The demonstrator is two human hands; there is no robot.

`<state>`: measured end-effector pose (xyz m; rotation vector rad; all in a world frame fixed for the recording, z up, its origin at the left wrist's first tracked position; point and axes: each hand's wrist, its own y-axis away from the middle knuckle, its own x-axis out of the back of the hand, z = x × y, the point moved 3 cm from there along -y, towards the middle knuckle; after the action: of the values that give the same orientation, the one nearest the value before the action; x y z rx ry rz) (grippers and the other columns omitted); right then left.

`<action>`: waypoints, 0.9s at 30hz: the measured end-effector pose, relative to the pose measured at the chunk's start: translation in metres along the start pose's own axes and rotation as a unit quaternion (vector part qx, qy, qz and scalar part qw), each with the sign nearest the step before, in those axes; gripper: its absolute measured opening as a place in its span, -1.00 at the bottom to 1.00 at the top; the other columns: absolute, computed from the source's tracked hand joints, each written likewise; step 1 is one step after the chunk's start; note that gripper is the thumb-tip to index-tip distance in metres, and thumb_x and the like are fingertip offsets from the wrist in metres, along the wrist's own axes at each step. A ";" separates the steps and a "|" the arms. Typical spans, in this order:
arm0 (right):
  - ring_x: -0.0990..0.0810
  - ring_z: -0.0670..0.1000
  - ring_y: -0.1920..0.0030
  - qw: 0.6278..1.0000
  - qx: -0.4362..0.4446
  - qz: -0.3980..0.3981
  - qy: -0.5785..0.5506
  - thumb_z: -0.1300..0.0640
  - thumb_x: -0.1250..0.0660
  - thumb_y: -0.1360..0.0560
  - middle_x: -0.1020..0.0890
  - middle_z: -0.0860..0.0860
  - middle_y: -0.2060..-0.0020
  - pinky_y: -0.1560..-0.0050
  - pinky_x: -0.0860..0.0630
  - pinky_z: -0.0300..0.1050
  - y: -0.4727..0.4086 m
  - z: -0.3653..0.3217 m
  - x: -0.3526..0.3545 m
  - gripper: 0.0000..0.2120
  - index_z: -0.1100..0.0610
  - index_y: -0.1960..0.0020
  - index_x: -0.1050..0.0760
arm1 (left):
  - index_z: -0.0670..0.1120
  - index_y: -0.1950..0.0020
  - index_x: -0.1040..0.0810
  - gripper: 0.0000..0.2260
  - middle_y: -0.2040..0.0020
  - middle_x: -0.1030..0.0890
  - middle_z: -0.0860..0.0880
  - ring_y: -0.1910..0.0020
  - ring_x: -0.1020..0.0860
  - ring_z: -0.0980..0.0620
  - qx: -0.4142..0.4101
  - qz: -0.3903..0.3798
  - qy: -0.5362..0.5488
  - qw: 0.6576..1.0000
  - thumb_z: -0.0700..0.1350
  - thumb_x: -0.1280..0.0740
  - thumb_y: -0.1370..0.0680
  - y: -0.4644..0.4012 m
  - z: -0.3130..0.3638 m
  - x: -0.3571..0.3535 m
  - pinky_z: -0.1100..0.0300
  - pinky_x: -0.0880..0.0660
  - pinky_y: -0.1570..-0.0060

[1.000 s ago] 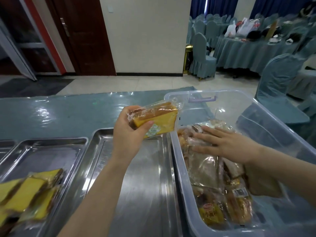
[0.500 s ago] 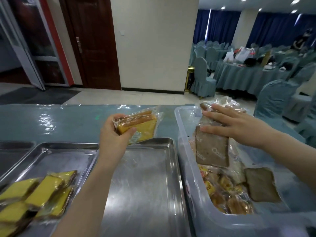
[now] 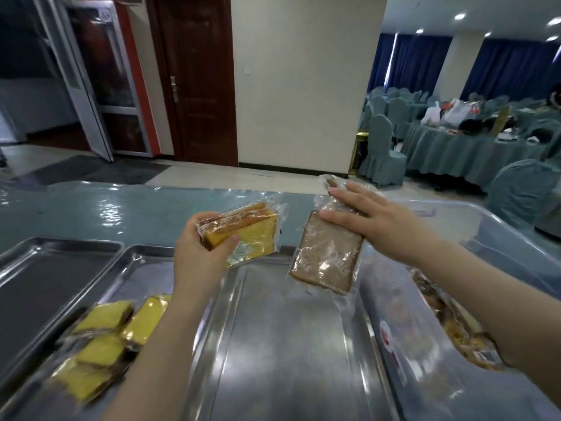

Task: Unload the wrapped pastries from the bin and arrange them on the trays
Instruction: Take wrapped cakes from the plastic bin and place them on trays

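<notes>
On the far-left tray nothing shows, and the next tray carries yellow wrapped cakes. The left hand has its fingers clamped round 1 yellow cake; the right hand pinches a brown cake by its top over the middle tray. Both look light, soft and slippery in film, best held gently at the edges; more remain in the bin.

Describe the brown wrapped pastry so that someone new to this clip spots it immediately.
Find the clear plastic bin on the right. Just left of it, over the empty steel tray, the right hand holds the brown wrapped pastry: flat and brown, unlike the yellow cake slices.
</notes>
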<state>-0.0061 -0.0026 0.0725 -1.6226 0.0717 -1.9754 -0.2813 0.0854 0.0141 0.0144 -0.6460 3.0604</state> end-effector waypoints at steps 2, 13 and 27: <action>-0.27 0.27 -0.42 1.000 0.009 0.013 -0.012 0.24 -0.53 -0.32 -0.33 0.10 -0.43 -0.12 -0.42 0.34 -0.023 -0.037 -0.012 -0.22 -0.14 -0.43 -0.30 | 0.14 0.04 -0.48 -0.67 0.17 -0.61 0.06 0.29 -0.56 0.28 0.007 0.009 0.000 1.000 -0.24 -0.47 -0.41 -0.002 -0.006 0.038 0.47 -0.41 0.40; -0.41 0.25 -0.33 0.989 -0.027 0.067 -0.130 0.40 -0.45 -0.36 -0.42 0.13 -0.37 -0.12 -0.46 0.19 -0.136 -0.226 -0.096 -0.34 -0.03 -0.37 -0.42 | 0.08 -0.03 -0.47 -0.72 0.12 -0.57 0.12 0.17 -0.56 0.22 0.063 0.083 -0.086 0.991 -0.20 -0.44 -0.43 -0.021 -0.085 0.256 0.36 -0.42 0.30; -0.29 0.13 -0.41 0.944 -0.190 -0.042 -0.265 0.38 -0.35 -0.42 -0.28 -0.01 -0.45 -0.35 -0.33 0.13 -0.182 -0.253 -0.181 -0.31 -0.10 -0.43 -0.30 | 0.09 -0.54 0.04 -0.16 -0.56 0.03 -0.03 -0.52 0.07 -0.05 0.098 -0.399 -0.434 0.801 0.13 -0.41 -0.43 -0.015 -0.238 0.265 -0.01 0.07 -0.47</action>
<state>-0.2914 0.1535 -0.0820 -2.3958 0.1861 -1.5814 -0.5472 0.1980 -0.1946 1.3546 -0.1870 2.1162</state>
